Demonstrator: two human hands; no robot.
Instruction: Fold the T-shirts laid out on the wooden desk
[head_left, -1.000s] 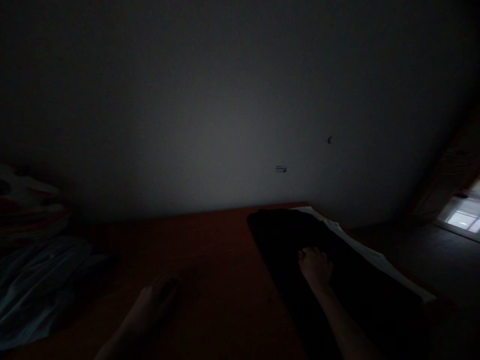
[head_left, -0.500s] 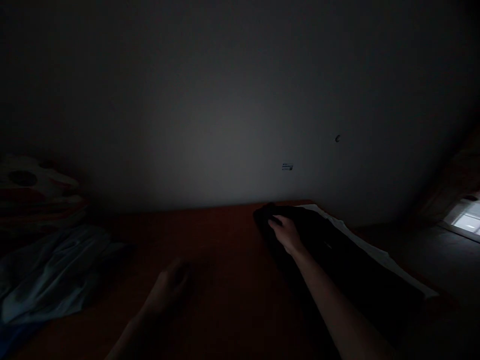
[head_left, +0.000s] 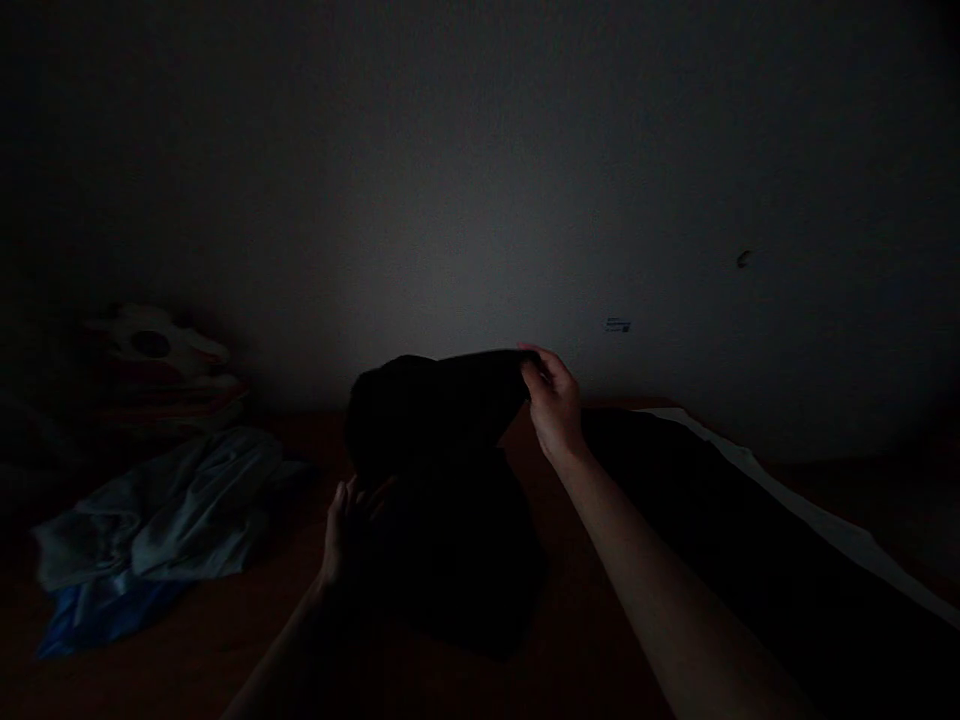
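Note:
A black cloth garment point(head_left: 450, 540) hangs bunched between my hands over the reddish-brown surface; its exact kind is lost in the dark. My right hand point(head_left: 553, 400) is closed on its upper right edge, pinching it between thumb and fingers and holding it raised. At the lower left, my left hand point(head_left: 351, 515) is closed around a part of the same garment, its fingers partly hidden in shadow. A second dark cloth point(head_left: 720, 530) lies spread out on the right, beneath my right forearm, with a white cloth point(head_left: 810, 520) showing along its far edge.
A crumpled grey cloth point(head_left: 202, 510) lies on the left, with a blue piece point(head_left: 105, 612) under it. Behind it is a stack of folded fabrics point(head_left: 165, 370). A pale wall point(head_left: 450, 200) with a small label point(head_left: 618, 325) borders the reddish-brown surface point(head_left: 217, 650).
The black garment is now lifted in the middle, between both hands. My right hand rose from the dark cloth on the right; my left hand, earlier over the bare surface, now holds the garment.

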